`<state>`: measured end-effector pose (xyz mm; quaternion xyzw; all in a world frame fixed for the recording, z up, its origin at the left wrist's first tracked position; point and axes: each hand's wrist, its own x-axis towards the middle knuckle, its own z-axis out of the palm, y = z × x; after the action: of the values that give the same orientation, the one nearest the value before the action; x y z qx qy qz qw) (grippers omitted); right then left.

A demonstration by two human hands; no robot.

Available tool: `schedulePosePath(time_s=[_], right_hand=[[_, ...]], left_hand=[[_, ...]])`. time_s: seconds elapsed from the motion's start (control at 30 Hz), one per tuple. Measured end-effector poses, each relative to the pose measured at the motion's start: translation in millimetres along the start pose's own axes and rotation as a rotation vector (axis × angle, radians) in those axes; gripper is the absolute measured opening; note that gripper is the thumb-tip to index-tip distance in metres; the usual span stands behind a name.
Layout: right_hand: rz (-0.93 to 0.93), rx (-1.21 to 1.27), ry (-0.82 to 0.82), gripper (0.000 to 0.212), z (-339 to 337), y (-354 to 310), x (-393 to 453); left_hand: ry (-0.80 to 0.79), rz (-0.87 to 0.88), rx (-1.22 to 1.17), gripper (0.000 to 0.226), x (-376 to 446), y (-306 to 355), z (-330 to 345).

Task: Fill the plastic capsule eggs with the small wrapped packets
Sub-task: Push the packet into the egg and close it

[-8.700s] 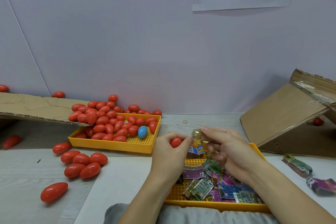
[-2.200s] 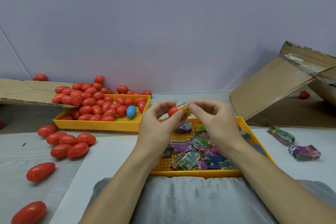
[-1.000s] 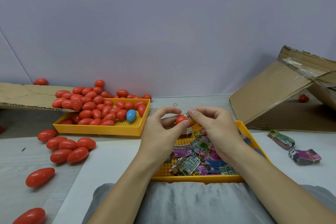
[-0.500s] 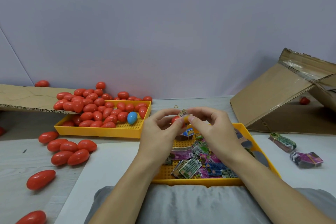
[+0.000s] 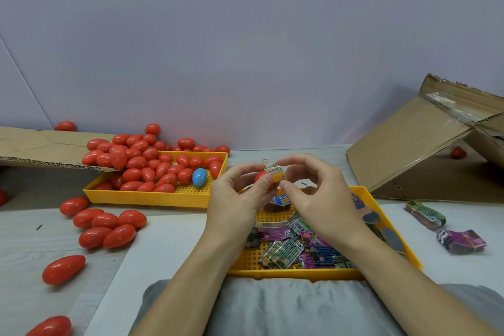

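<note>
My left hand (image 5: 234, 199) pinches a red capsule egg half (image 5: 261, 176) above the near yellow tray (image 5: 387, 229). My right hand (image 5: 319, 199) holds a small orange wrapped packet (image 5: 276, 174) by thumb and forefinger, pressed against the egg half. Several colourful wrapped packets (image 5: 294, 245) lie in the near tray under my hands. The far yellow tray (image 5: 152, 197) is heaped with red capsule eggs (image 5: 147, 163) and one blue egg (image 5: 199, 177).
Several loose red eggs (image 5: 106, 226) lie on the table at the left. A cardboard flap (image 5: 41, 148) overhangs the far tray; a tipped cardboard box (image 5: 425, 150) stands at the right. Two banded packet bundles (image 5: 461, 240) lie right of the near tray.
Both hands stayed together over the near tray, shifting slightly up and down. The right fingers kept working the orange packet against the egg half.
</note>
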<state>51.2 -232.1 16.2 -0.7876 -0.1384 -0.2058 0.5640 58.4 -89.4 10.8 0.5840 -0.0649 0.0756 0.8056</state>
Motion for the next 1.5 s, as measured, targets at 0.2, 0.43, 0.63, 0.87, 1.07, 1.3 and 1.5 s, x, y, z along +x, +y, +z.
schedulePosePath(time_s=[0.2,0.43,0.63,0.87,1.07,1.3,1.5], right_hand=[[0.044,0.126,0.052,0.026,-2.0,0.7,1.7],[0.133,0.225,0.105,0.024,-2.8,3.0,4.4],[0.173,0.264,0.101,0.025,-3.5,4.5,4.5],[0.228,0.333,0.101,0.026,-4.4,5.1,5.4],[0.221,0.31,0.077,0.026,-4.3,6.8,5.7],[0.189,0.269,0.063,0.026,-4.7,7.7,5.3],[0.114,0.203,0.051,0.026,-4.4,4.4,4.6]], left_hand=[[-0.031,0.023,0.091,0.018,-0.8,-2.2,0.1],[-0.116,0.008,0.189,0.026,-3.3,-3.2,1.5],[-0.126,0.041,0.232,0.024,-3.4,-2.5,1.9],[-0.113,0.041,0.259,0.024,-2.2,-3.6,1.2],[-0.099,0.066,0.348,0.021,-2.1,-4.1,1.5],[-0.104,0.055,0.369,0.025,-3.1,-0.9,4.0],[-0.093,0.079,0.382,0.021,-3.2,-0.9,3.9]])
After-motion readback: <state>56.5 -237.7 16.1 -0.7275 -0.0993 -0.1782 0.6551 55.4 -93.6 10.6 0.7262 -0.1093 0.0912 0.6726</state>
